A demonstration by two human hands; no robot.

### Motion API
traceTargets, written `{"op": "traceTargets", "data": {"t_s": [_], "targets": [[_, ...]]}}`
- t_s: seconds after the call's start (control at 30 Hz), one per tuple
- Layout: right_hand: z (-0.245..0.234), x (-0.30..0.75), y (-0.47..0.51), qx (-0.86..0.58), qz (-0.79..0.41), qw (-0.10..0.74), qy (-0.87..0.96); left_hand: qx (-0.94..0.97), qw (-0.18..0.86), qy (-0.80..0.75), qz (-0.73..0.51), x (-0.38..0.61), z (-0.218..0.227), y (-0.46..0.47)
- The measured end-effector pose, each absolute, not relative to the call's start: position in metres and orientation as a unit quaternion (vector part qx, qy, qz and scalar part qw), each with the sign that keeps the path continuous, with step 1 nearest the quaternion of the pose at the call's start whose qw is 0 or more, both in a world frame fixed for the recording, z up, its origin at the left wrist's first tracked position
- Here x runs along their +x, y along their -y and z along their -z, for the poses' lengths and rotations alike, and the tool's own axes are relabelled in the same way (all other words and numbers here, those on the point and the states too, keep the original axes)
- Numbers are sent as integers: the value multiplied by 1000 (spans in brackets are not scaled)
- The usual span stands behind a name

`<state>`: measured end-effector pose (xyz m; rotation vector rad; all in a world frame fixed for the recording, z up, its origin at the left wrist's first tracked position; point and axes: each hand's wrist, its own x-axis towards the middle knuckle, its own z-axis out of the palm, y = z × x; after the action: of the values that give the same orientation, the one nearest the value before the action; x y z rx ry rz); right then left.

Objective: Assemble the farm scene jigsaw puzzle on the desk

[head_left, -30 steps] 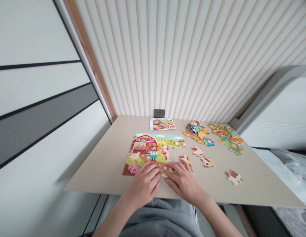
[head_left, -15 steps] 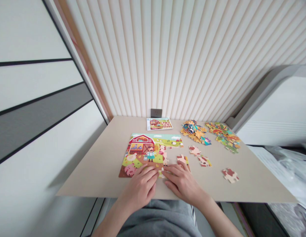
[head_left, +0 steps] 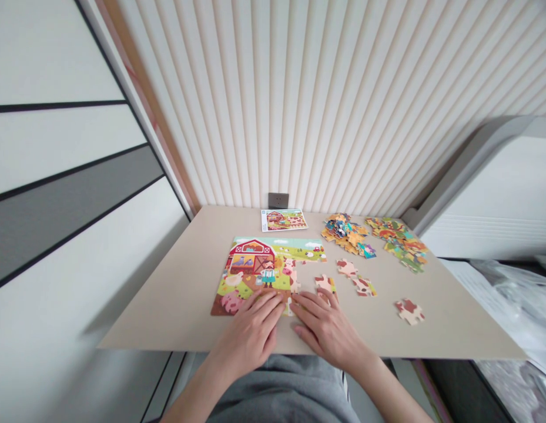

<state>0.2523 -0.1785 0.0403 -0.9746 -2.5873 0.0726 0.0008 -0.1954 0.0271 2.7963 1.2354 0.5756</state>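
A partly assembled farm jigsaw puzzle (head_left: 250,267) lies flat on the table, showing a red barn, a farmer and part of a cow. My left hand (head_left: 255,323) rests on its lower edge, fingers stretched out flat. Beside it my right hand (head_left: 323,323) lies with fingers extended over the lower right part, covering some pieces. A cow-patterned puzzle piece (head_left: 324,283) shows just beyond my right fingertips. Two loose cow pieces, an upper piece (head_left: 347,268) and a lower piece (head_left: 364,286), lie right of the puzzle; another brown-and-cream piece (head_left: 409,311) sits farther right.
A reference picture card (head_left: 284,220) lies at the back of the table (head_left: 176,282), below a dark wall socket (head_left: 278,201). A heap of mixed puzzle pieces (head_left: 347,235) and a second group of pieces (head_left: 400,244) are at the back right.
Both hands stay on the puzzle's lower edge; the right fingers have shifted very slightly. The whole view has moved a touch, and the pieces lie as before.
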Motion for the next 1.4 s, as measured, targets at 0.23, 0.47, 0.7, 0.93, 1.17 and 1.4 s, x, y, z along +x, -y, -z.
{"op": "traceTargets", "data": {"t_s": [0.23, 0.47, 0.7, 0.93, 1.17, 1.4], "targets": [[-43, 248, 172, -350, -54, 203, 913, 897, 33, -399, -189, 1, -32, 194], [-37, 246, 174, -390, -35, 235, 889, 895, 26, -397, -200, 1, -30, 192], [-46, 253, 162, -342, -38, 213, 914, 884, 36, -418, -205, 15, -35, 188], [-41, 256, 136, -332, -25, 179, 926, 859, 41, -467, -205, 32, -34, 188], [-35, 254, 135, -302, -22, 190, 934, 857, 48, -465, -218, 33, -33, 187], [-35, 257, 151, -314, -17, 213, 925, 847, 46, -487, -209, 34, -34, 192]]}}
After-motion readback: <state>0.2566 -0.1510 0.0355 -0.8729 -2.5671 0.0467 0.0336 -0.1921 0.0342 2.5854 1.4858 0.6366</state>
